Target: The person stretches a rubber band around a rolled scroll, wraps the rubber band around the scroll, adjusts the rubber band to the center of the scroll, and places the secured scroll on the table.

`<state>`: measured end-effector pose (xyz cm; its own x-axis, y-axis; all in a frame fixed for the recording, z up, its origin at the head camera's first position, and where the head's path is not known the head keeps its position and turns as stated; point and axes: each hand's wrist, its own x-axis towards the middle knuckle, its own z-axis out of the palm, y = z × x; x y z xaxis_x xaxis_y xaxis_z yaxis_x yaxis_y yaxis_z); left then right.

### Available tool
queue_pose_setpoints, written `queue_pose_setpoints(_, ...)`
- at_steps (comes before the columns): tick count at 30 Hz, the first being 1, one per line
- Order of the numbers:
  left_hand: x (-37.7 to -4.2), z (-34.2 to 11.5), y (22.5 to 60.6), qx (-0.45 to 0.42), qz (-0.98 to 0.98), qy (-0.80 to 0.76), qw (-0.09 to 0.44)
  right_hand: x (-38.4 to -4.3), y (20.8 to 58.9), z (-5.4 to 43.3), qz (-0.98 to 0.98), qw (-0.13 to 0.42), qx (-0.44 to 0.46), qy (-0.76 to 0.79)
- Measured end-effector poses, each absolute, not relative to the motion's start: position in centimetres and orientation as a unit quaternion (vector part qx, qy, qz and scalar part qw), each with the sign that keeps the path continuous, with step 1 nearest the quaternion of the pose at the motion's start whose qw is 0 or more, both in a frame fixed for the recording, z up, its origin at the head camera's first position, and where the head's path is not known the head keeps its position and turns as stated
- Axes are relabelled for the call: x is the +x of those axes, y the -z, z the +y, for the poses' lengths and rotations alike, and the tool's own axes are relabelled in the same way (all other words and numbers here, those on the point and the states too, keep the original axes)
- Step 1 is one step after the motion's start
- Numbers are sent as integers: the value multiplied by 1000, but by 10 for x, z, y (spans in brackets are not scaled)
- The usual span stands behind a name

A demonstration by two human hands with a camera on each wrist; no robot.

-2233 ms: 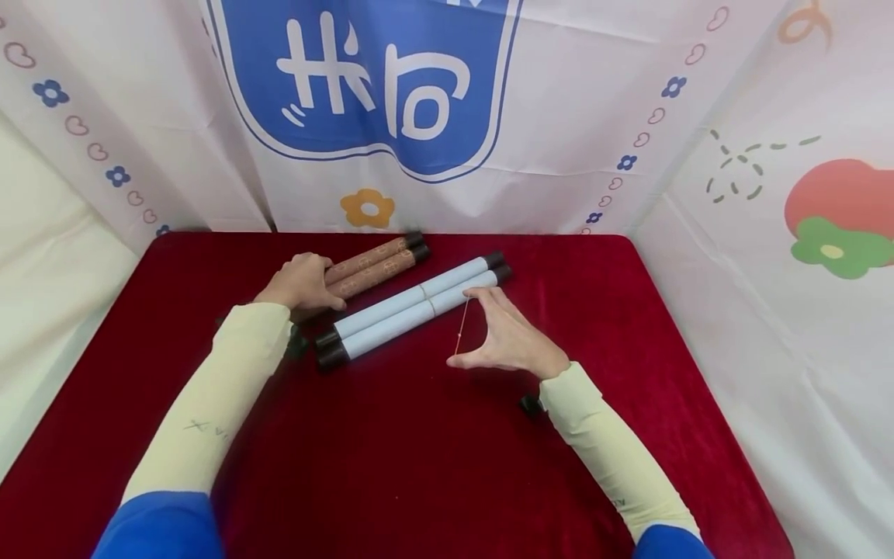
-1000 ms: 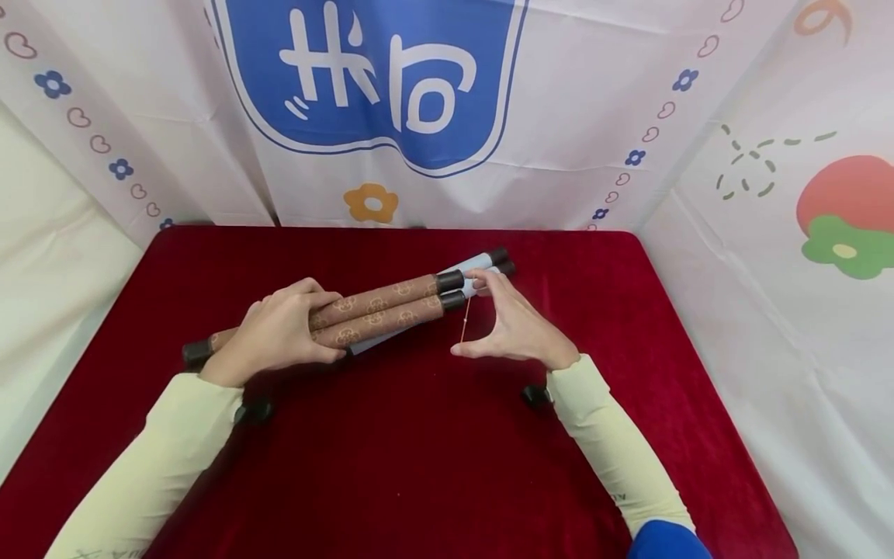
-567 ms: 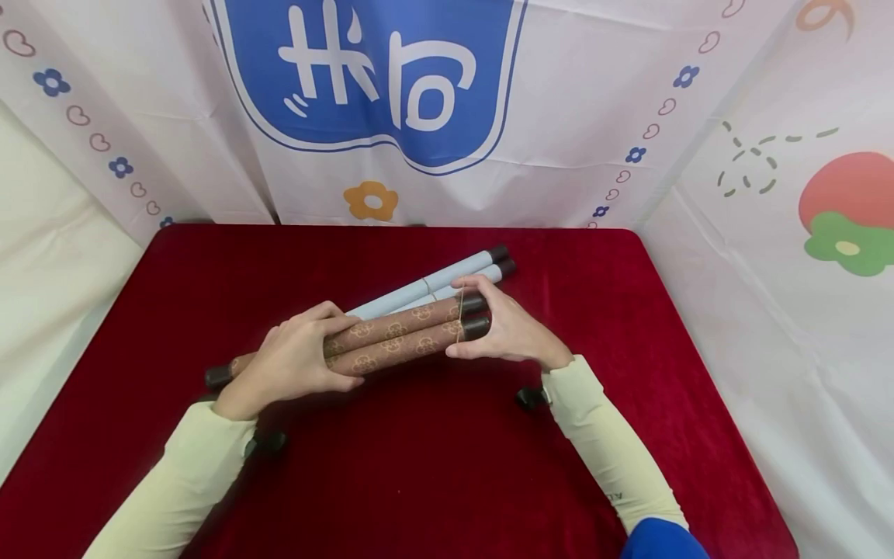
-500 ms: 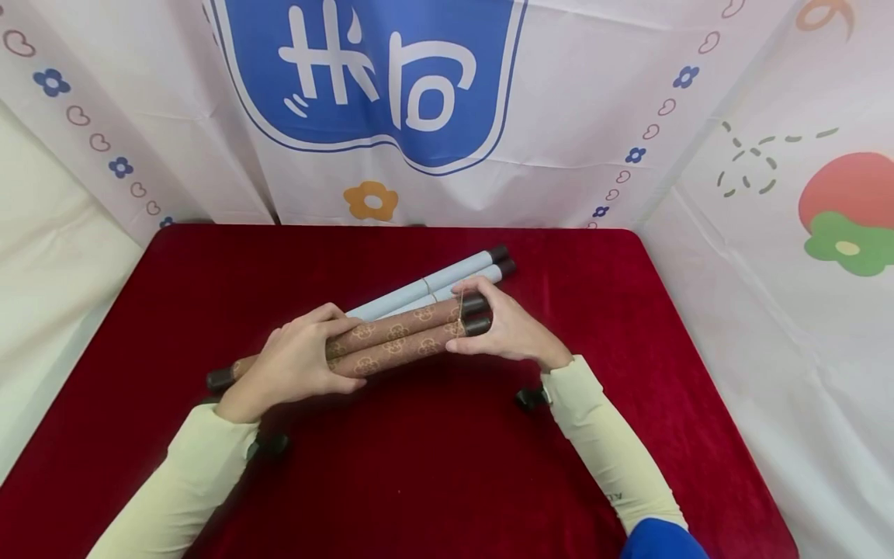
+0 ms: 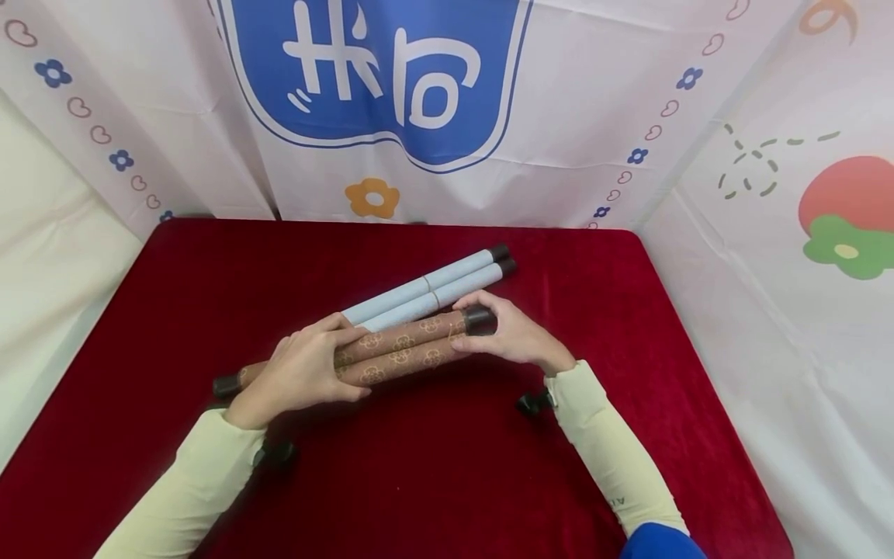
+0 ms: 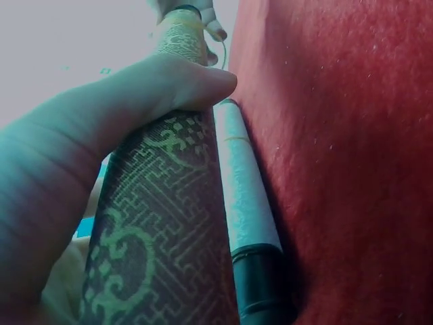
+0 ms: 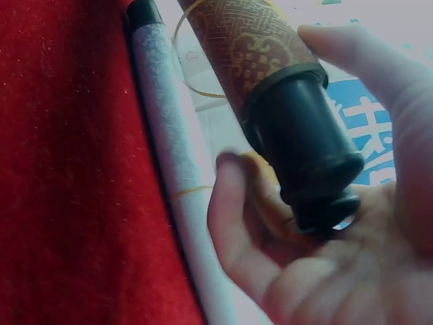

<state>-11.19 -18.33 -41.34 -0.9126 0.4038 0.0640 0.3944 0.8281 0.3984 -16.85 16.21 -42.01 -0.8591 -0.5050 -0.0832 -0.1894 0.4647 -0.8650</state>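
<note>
In the head view my left hand (image 5: 300,373) grips a pair of brown patterned scrolls (image 5: 401,357) with dark end knobs, its thumb along the near side. The right hand (image 5: 513,334) curls round their right ends, thumb at the near side and fingers at the far side. A thin rubber band (image 7: 201,92) loops around the scrolls near that end and bows out slack to one side in the right wrist view. In that view the right thumb touches the patterned wrap, and the black end knob (image 7: 304,135) points into the palm.
A pair of light blue scrolls (image 5: 419,293), bound by a band at mid-length, lies on the red cloth table (image 5: 419,466) behind the brown ones, partly hidden by them. A white printed curtain (image 5: 559,140) stands at the table's back and sides.
The left hand has brought the brown scrolls from the back left forward and right. Their ends have passed into the band, which the right hand held stretched between thumb and fingers.
</note>
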Motion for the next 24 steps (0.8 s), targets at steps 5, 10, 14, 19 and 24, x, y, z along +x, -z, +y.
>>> queue_pose_setpoints(5, -109, -179, 417, 197, 959, -205, 19, -160, 410, 159, 872, 40, -179, 454)
queue_pose_setpoints(10, -107, -174, 420, 188, 962, -195, 19, -148, 403, 146, 905, -62, -181, 380)
queue_pose_setpoints(14, -106, -169, 422, 186, 965, -185, 17, -139, 402, 132, 936, -50, -175, 302)
queue_pose_setpoints(19, -106, -164, 422, 181, 969, -171, 9, -133, 405, 121, 954, -57, -164, 244)
queue_pose_setpoints(24, -105, -165, 421, 173, 969, -178, 18, -130, 407, 120, 953, -73, -170, 242)
